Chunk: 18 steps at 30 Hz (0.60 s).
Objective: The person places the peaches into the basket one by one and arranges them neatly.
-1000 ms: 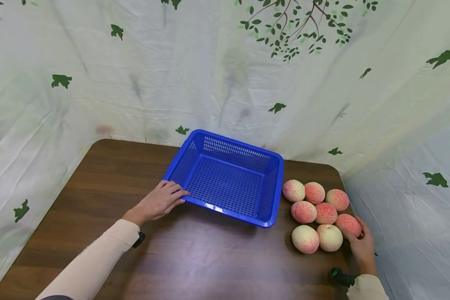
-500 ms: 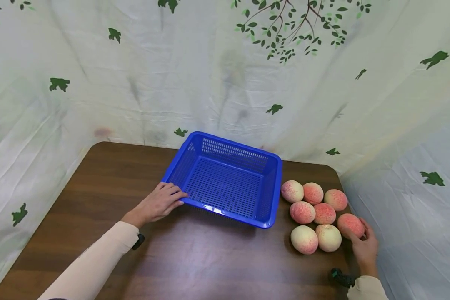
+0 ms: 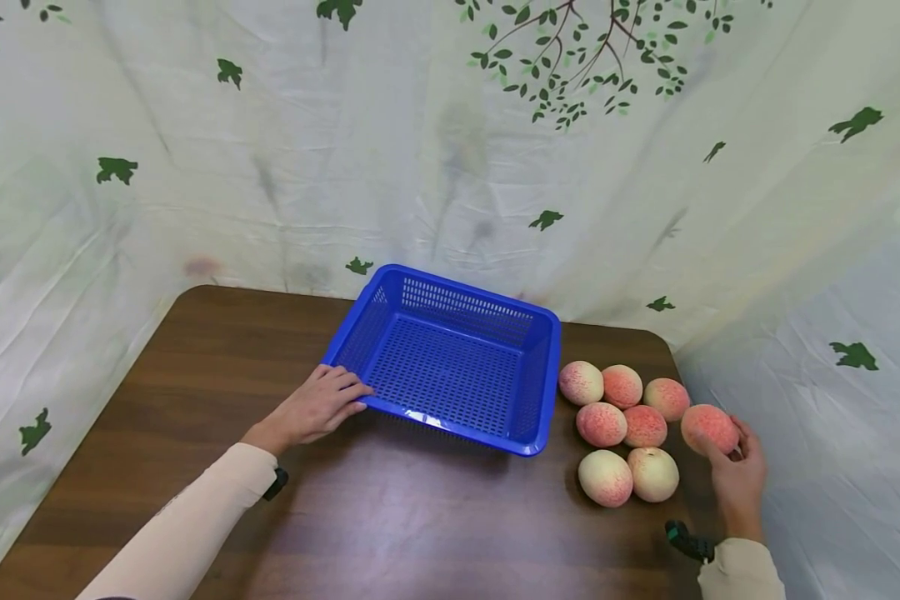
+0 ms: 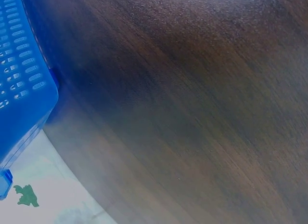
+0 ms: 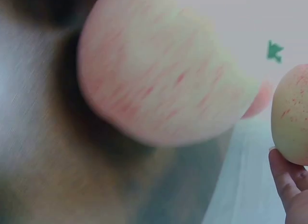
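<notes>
A blue plastic basket [image 3: 450, 367] with perforated walls and floor stands near the table's far edge, nothing in it. My left hand [image 3: 311, 412] grips its rim at the near left corner. In the left wrist view, part of the basket [image 4: 29, 89] shows but no hand. My right hand [image 3: 741, 483] holds a pinkish-red peach [image 3: 708, 427] at the table's right side. Up close in the right wrist view, fingers [image 5: 284, 178] support that peach [image 5: 292, 115], raised off the table. Several other peaches [image 3: 602, 425] lie grouped just right of the basket.
The brown wooden table [image 3: 390, 517] has rounded far corners. A pale curtain [image 3: 292, 150] with leaf prints hangs close behind it and along the right side. A nearer peach [image 5: 163, 70] looms large in the right wrist view.
My right hand has lifted the peach from the group and moved it slightly up and to the right. My left hand stays on the basket rim; the basket has not visibly moved.
</notes>
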Each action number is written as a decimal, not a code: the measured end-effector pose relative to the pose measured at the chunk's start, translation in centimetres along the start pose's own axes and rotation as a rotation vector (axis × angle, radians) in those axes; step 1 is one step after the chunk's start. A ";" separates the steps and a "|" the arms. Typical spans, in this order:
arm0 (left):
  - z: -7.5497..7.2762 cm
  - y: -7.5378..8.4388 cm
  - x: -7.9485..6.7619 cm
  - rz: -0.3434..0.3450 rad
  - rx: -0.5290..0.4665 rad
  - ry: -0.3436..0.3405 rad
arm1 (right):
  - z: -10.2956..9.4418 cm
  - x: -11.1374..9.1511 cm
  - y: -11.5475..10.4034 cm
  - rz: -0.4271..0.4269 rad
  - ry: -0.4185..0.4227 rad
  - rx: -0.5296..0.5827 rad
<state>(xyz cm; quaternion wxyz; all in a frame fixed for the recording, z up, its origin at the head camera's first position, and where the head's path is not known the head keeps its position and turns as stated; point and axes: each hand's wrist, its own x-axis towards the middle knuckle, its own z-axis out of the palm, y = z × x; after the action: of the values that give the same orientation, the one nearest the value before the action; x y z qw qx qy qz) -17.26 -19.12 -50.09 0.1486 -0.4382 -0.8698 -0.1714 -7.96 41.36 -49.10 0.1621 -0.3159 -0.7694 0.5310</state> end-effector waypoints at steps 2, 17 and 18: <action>-0.1 0.0 0.0 -0.009 -0.003 -0.014 | 0.2 -0.1 -0.9 0.002 0.001 0.029; -0.5 0.2 0.2 -0.025 -0.012 -0.038 | 4.9 0.2 -7.7 -0.078 -0.129 0.249; -0.5 0.2 0.2 -0.020 -0.013 -0.033 | 5.3 0.1 -8.1 -0.084 -0.143 0.258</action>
<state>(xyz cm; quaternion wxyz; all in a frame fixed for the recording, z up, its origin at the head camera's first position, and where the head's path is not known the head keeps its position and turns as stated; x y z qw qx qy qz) -17.12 -19.07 -49.50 0.1299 -0.4333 -0.8753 -0.1711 -13.69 35.76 -43.70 0.1682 -0.2214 -0.7169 0.6393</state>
